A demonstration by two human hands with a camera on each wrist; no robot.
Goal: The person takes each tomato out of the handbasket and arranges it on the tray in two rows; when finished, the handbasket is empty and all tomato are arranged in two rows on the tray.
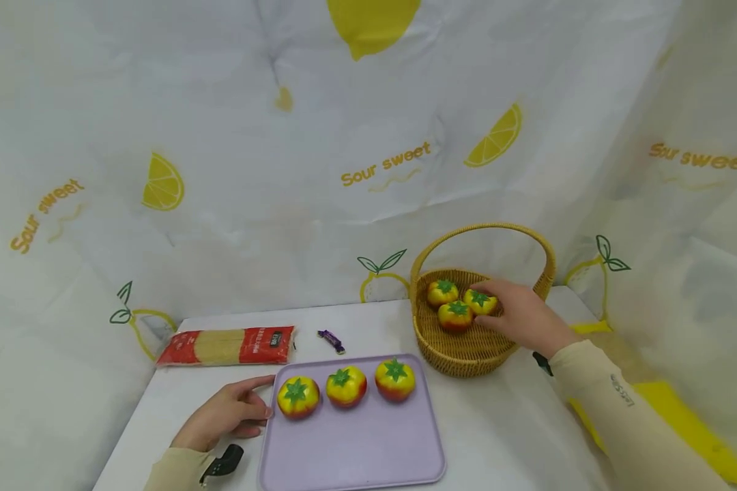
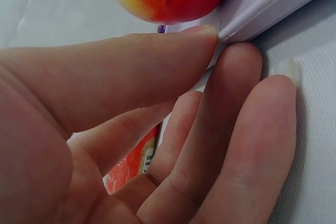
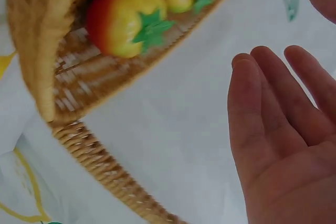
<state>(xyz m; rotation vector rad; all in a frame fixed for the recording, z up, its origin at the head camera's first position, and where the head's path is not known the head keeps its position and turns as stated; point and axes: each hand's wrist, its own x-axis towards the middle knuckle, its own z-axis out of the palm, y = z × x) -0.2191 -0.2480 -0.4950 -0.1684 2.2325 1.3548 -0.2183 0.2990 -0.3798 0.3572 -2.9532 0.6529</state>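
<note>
My left hand (image 1: 230,412) is at the left edge of a lilac tray (image 1: 350,450); in the left wrist view thumb and fingers pinch its rim. Three yellow-and-red tomato-like fruits (image 1: 344,387) with green leafy tops stand in a row across the tray's far part. My right hand (image 1: 525,315) reaches over the right side of a wicker basket (image 1: 460,358), which holds three similar fruits (image 1: 456,316). Its thumb and fingers are spread around the rightmost fruit (image 1: 480,301) in the head view. The right wrist view shows the fingers straight, with nothing between them.
A red packet of dry noodles (image 1: 227,346) lies at the back left. Beside it is a small purple wrapped candy (image 1: 331,341). The basket's tall handle (image 1: 482,226) arches above its opening. A lemon-printed white cloth (image 1: 252,259) hangs behind the table.
</note>
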